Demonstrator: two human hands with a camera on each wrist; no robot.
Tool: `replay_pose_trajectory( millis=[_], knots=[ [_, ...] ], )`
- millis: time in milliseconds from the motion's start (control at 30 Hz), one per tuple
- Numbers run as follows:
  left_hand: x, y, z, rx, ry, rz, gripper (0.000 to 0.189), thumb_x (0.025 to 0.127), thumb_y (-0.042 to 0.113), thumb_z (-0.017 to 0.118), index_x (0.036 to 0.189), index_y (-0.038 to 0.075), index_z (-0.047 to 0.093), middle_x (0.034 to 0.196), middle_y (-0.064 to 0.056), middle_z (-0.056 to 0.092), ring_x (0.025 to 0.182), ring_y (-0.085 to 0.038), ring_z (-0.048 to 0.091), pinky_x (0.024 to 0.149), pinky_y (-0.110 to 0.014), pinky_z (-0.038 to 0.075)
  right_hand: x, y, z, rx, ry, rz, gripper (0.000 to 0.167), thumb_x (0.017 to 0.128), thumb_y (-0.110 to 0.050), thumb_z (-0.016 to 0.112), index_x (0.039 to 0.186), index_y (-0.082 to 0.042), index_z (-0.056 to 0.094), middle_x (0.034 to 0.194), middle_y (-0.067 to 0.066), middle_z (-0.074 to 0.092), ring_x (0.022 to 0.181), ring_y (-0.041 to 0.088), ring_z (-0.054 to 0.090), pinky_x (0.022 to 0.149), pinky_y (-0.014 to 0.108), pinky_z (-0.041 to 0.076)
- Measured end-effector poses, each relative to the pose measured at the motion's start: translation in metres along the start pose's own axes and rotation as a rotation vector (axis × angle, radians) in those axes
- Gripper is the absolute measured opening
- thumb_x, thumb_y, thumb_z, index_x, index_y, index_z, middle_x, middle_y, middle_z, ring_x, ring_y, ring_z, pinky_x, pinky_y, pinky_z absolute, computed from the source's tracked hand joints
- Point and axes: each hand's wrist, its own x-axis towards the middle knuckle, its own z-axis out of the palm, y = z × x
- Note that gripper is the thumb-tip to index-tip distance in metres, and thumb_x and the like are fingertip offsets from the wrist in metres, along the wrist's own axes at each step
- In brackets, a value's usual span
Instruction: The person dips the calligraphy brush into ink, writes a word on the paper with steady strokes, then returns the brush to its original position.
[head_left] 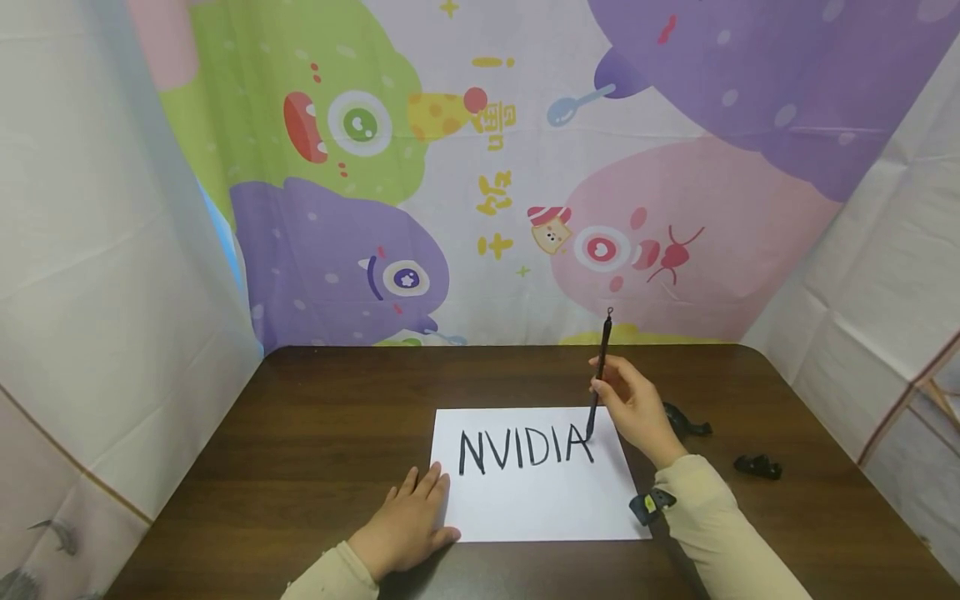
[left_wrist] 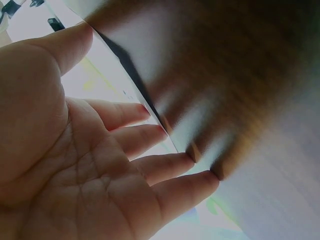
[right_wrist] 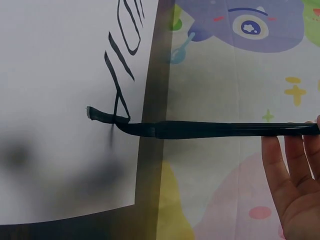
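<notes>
A white sheet of paper (head_left: 540, 512) lies on the dark wooden table (head_left: 300, 442), with "NVIDIA" in black strokes across its upper half. My right hand (head_left: 637, 412) holds a black ink brush (head_left: 602, 358) near upright between thumb and fingers. In the right wrist view, the bent tip of the brush (right_wrist: 200, 129) touches the paper at the last letter, A. Spread over the sheet's left edge is my left hand (head_left: 408, 521), its fingertips resting on the paper. The left wrist view shows its palm and extended fingers (left_wrist: 175, 195) from below.
Right of the paper, partly behind the right hand, lies a curved black object (head_left: 682, 421). A smaller black object (head_left: 757, 467) is farther right. A cartoon-printed cloth (head_left: 510, 308) hangs along the table's far edge, with pale cloths at both sides.
</notes>
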Motion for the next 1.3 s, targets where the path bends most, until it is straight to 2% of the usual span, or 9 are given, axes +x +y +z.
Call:
replay_pose_trajectory(
  millis=[233, 400, 467, 533, 667, 800, 900, 1133, 1300],
  knots=[
    [-0.001, 0.0, -0.001, -0.006, -0.002, -0.001, 0.078, 0.088, 0.045, 0.068, 0.143, -0.003, 0.043, 0.154, -0.024, 0.036, 0.137, -0.056, 0.032, 0.103, -0.072, 0.033, 0.004, -0.002, -0.002, 0.024, 0.047, -0.026, 0.03, 0.093, 0.002, 0.061, 0.122, -0.002, 0.059, 0.088, 0.018, 0.066, 0.079, 0.017, 0.066, 0.062, 0.019, 0.055],
    [-0.001, 0.0, -0.002, -0.006, 0.007, 0.003, 0.077, 0.088, 0.044, 0.068, 0.143, -0.003, 0.044, 0.154, -0.024, 0.037, 0.137, -0.056, 0.033, 0.103, -0.072, 0.033, 0.006, -0.018, -0.005, 0.052, 0.078, -0.036, 0.03, 0.091, 0.01, 0.06, 0.121, 0.006, 0.057, 0.087, 0.025, 0.065, 0.076, 0.019, 0.066, 0.06, 0.02, 0.056],
    [-0.002, 0.0, -0.002, -0.001, 0.013, 0.008, 0.076, 0.088, 0.044, 0.068, 0.143, -0.003, 0.044, 0.154, -0.024, 0.037, 0.137, -0.056, 0.033, 0.102, -0.072, 0.034, 0.006, -0.028, -0.006, 0.049, 0.093, -0.048, 0.03, 0.09, 0.012, 0.059, 0.12, 0.009, 0.057, 0.085, 0.025, 0.065, 0.075, 0.017, 0.067, 0.061, 0.022, 0.057],
    [-0.002, 0.0, -0.001, 0.002, 0.014, 0.009, 0.076, 0.088, 0.044, 0.068, 0.143, -0.003, 0.045, 0.153, -0.024, 0.038, 0.137, -0.056, 0.033, 0.102, -0.072, 0.034, 0.007, -0.034, -0.008, 0.055, 0.108, -0.054, 0.03, 0.089, 0.013, 0.059, 0.119, 0.012, 0.057, 0.084, 0.018, 0.066, 0.075, 0.012, 0.066, 0.062, 0.022, 0.057],
    [-0.001, 0.0, -0.001, 0.003, 0.008, 0.005, 0.076, 0.088, 0.045, 0.068, 0.143, -0.002, 0.044, 0.154, -0.023, 0.037, 0.137, -0.056, 0.033, 0.102, -0.072, 0.034, 0.01, -0.027, -0.009, 0.123, 0.141, -0.047, 0.031, 0.088, 0.014, 0.06, 0.119, 0.014, 0.056, 0.085, 0.01, 0.064, 0.074, 0.006, 0.066, 0.062, 0.018, 0.056],
    [0.0, 0.0, -0.001, -0.004, -0.001, -0.003, 0.077, 0.088, 0.045, 0.068, 0.144, -0.002, 0.044, 0.154, -0.024, 0.036, 0.138, -0.056, 0.032, 0.103, -0.072, 0.033, 0.013, -0.016, -0.011, 0.175, 0.157, -0.027, 0.034, 0.089, 0.012, 0.061, 0.122, 0.012, 0.055, 0.086, 0.018, 0.062, 0.073, 0.003, 0.065, 0.06, 0.016, 0.056],
    [0.0, -0.001, -0.001, -0.003, -0.003, -0.003, 0.078, 0.088, 0.045, 0.068, 0.144, -0.003, 0.044, 0.154, -0.023, 0.036, 0.138, -0.056, 0.032, 0.103, -0.072, 0.033, 0.014, -0.014, -0.016, 0.182, 0.164, -0.02, 0.036, 0.089, 0.012, 0.061, 0.125, 0.011, 0.055, 0.086, 0.023, 0.061, 0.072, 0.004, 0.065, 0.059, 0.017, 0.055],
    [-0.001, 0.0, -0.001, -0.006, -0.003, 0.005, 0.078, 0.088, 0.045, 0.068, 0.143, -0.003, 0.043, 0.154, -0.024, 0.036, 0.138, -0.056, 0.032, 0.103, -0.071, 0.033, 0.012, -0.037, -0.031, 0.167, 0.177, -0.021, 0.037, 0.087, 0.016, 0.06, 0.124, 0.015, 0.053, 0.084, 0.016, 0.062, 0.067, 0.006, 0.064, 0.057, 0.017, 0.054],
    [-0.001, 0.001, -0.002, -0.005, -0.001, 0.005, 0.078, 0.088, 0.045, 0.068, 0.144, -0.003, 0.043, 0.154, -0.024, 0.036, 0.137, -0.056, 0.032, 0.103, -0.072, 0.033, 0.013, -0.021, -0.041, 0.127, 0.191, -0.025, 0.04, 0.086, 0.015, 0.062, 0.126, 0.012, 0.054, 0.085, 0.008, 0.063, 0.066, 0.003, 0.063, 0.057, 0.016, 0.054]
  ],
)
